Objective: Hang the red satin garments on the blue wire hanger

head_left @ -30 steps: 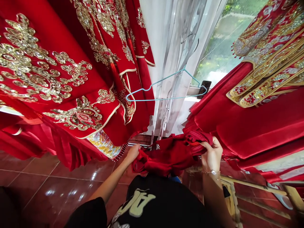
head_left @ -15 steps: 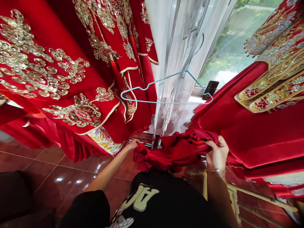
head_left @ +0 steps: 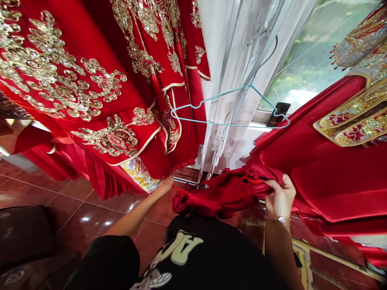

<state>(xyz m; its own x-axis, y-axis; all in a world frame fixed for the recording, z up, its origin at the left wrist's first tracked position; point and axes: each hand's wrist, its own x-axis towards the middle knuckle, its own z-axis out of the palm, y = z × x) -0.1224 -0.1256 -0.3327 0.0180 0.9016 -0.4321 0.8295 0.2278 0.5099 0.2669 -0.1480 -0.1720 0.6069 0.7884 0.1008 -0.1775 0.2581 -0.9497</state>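
A dark red garment point(head_left: 217, 197) with thin straps and a zipper stretches bunched between my two hands, in front of my black shirt. Thumb and fingers of my right hand point(head_left: 281, 197) are closed on its zippered end. At the other end my left hand point(head_left: 165, 185) is closed, with a thin red strap running from it to the garment; its fingertips are partly hidden. A light blue hanger point(head_left: 229, 124), with nothing on it, hangs above the garment by its metal hook.
Red gowns with gold beadwork point(head_left: 117, 139) hang at the left. Another red gown point(head_left: 326, 181) with beaded panels hangs at the right. A dark phone point(head_left: 278, 114) leans at the window behind the hanger. White curtains stand between. Wooden bars point(head_left: 326, 255) lie low at the right.
My left hand has drawn slightly left, away from the garment's body, and the strap now shows between them. My right hand keeps its hold. The view has shifted, so the hanger appears further right.
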